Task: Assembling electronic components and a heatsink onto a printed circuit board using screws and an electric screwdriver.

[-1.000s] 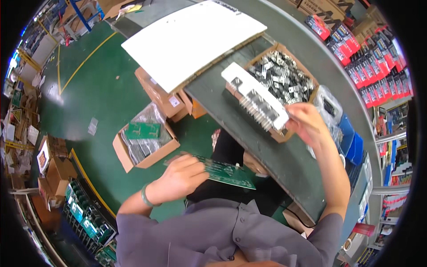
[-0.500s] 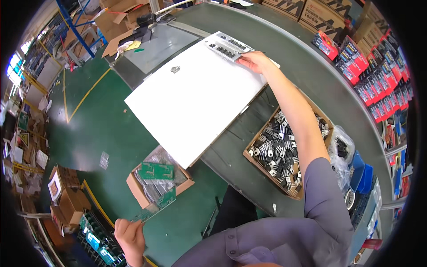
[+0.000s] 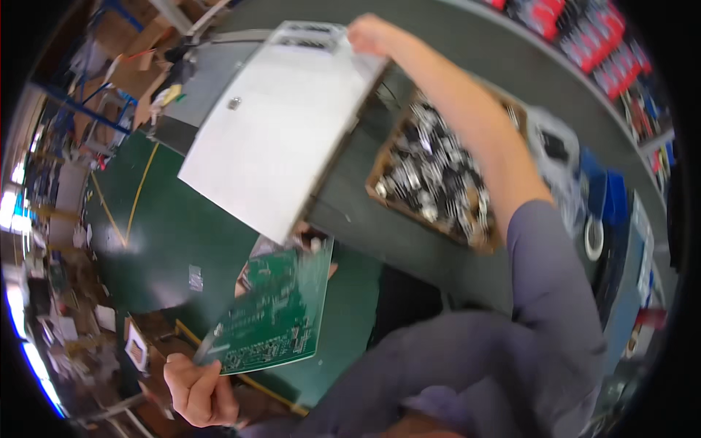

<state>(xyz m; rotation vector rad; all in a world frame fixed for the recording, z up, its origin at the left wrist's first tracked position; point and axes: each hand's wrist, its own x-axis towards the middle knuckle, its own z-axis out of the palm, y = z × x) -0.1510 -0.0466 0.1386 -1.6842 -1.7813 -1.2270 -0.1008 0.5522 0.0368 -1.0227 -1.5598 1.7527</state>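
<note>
At the lower left, my left hand (image 3: 198,390) is closed, pinching the near-left corner of a green circuit board (image 3: 274,314). The board is tilted, and its far end covers part of an open carton. At the far right corner of a white panel (image 3: 270,124), my right hand (image 3: 371,36) is blurred, its fingers curled downward. Just left of those fingers lies a grey metal fixture (image 3: 310,33) with rows of dark parts. Whether the right fingers grip the fixture or the panel's edge is not clear. A small metallic piece (image 3: 234,103) rests on the panel.
Under my right forearm, a cardboard box (image 3: 376,179) holds many black, three-legged components (image 3: 438,164). Beyond it are a clear plastic bag (image 3: 551,146) and a blue bin (image 3: 607,196). Red packages (image 3: 610,51) line the far right. Green floor (image 3: 161,248) shows at left.
My left hand has raised the circuit board up and over the carton, turning its broad face into view. The right hand stays by the fixture. The whole view has shifted and blurred.
</note>
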